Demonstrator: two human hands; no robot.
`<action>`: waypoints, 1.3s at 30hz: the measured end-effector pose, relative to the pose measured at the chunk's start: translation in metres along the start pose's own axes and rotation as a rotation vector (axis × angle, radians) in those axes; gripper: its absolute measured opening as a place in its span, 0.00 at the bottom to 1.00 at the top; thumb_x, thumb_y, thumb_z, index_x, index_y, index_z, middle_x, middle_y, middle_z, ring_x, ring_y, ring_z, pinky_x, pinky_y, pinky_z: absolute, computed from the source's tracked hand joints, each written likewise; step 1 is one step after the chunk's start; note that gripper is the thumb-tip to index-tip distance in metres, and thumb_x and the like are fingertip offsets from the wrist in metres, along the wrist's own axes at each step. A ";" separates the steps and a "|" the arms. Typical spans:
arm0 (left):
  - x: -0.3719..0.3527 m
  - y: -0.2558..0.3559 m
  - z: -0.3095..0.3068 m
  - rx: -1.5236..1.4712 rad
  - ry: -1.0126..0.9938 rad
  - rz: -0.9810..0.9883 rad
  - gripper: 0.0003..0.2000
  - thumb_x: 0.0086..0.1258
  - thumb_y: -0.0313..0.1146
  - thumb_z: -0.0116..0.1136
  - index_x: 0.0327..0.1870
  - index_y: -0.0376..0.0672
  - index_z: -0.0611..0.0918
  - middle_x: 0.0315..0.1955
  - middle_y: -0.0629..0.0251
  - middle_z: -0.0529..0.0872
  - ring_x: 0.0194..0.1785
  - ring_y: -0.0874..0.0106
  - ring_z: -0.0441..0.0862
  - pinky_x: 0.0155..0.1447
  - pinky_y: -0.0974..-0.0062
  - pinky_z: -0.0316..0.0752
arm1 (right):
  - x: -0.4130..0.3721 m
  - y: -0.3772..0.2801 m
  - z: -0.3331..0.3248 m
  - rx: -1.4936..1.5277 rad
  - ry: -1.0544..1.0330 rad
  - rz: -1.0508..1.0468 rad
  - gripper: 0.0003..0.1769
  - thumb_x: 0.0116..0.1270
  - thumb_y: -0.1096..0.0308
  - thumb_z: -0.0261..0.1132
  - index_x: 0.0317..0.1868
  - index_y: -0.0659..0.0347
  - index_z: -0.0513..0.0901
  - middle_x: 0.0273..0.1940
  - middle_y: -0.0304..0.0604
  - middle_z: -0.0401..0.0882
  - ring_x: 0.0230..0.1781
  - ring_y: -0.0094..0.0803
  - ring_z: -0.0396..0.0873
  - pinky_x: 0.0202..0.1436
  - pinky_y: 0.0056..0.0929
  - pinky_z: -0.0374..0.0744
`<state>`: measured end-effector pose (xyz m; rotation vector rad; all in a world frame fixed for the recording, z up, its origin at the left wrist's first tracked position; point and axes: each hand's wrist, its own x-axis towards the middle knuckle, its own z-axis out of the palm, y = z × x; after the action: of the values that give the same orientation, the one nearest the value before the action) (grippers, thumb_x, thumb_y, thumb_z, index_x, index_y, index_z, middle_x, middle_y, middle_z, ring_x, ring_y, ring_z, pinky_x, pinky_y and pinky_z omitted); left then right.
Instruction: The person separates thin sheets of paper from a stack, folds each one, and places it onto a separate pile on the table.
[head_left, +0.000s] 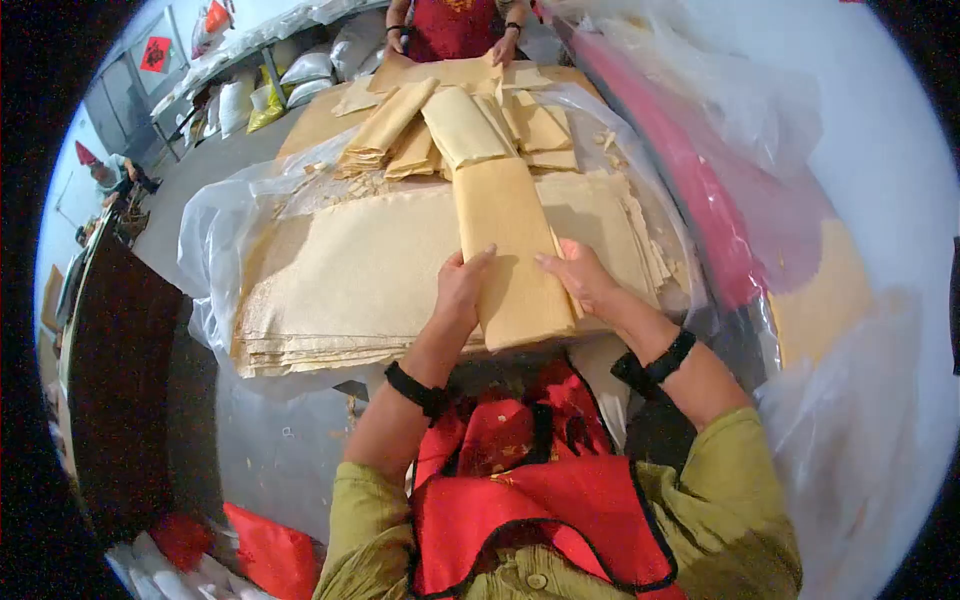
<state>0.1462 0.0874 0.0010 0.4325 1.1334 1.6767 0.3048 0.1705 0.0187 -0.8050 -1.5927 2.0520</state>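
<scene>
A long folded tofu skin sheet (510,245), yellow-tan and flat, lies over the stack in front of me. My left hand (466,283) grips its left edge with the thumb on top. At the right edge, my right hand (580,275) holds it the same way, thumb on the upper face. The fingers beneath are partly hidden. Under it spreads a wide stack of pale flat sheets (350,265) with ragged layered edges. Its far end meets another folded bundle (465,128) on a pile.
More folded bundles (390,125) are heaped at the table's far side, with crumbs around them. Clear plastic sheeting (215,240) drapes the table's left edge. Across from me, a person in a red apron (453,30) handles a sheet (440,72). Pink and clear plastic (690,190) lies along the right.
</scene>
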 end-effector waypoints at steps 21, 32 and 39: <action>-0.024 0.022 -0.055 0.973 -0.064 0.655 0.13 0.60 0.32 0.58 0.45 0.39 0.77 0.41 0.58 0.80 0.44 0.69 0.79 0.45 0.73 0.74 | 0.087 -0.090 -0.009 0.040 0.096 -0.142 0.15 0.62 0.62 0.57 0.42 0.64 0.68 0.40 0.50 0.75 0.38 0.34 0.77 0.38 0.27 0.78; -0.033 -0.056 0.027 1.443 -0.504 1.086 0.16 0.49 0.35 0.60 0.38 0.38 0.76 0.46 0.57 0.73 0.52 0.59 0.69 0.55 0.64 0.65 | -0.095 -0.029 -0.099 0.115 0.414 -0.013 0.18 0.62 0.60 0.56 0.46 0.64 0.69 0.39 0.50 0.76 0.36 0.34 0.78 0.36 0.30 0.78; -0.023 -0.075 0.048 1.529 -0.509 1.191 0.16 0.46 0.35 0.61 0.36 0.39 0.75 0.44 0.58 0.73 0.53 0.59 0.68 0.55 0.62 0.64 | -0.120 0.014 -0.122 -0.572 0.549 -0.032 0.20 0.60 0.62 0.57 0.48 0.67 0.71 0.34 0.46 0.78 0.29 0.27 0.78 0.29 0.23 0.76</action>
<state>0.2310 0.0924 -0.0328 2.6980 1.6734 0.9653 0.4759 0.1789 0.0062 -1.3791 -1.8317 1.1817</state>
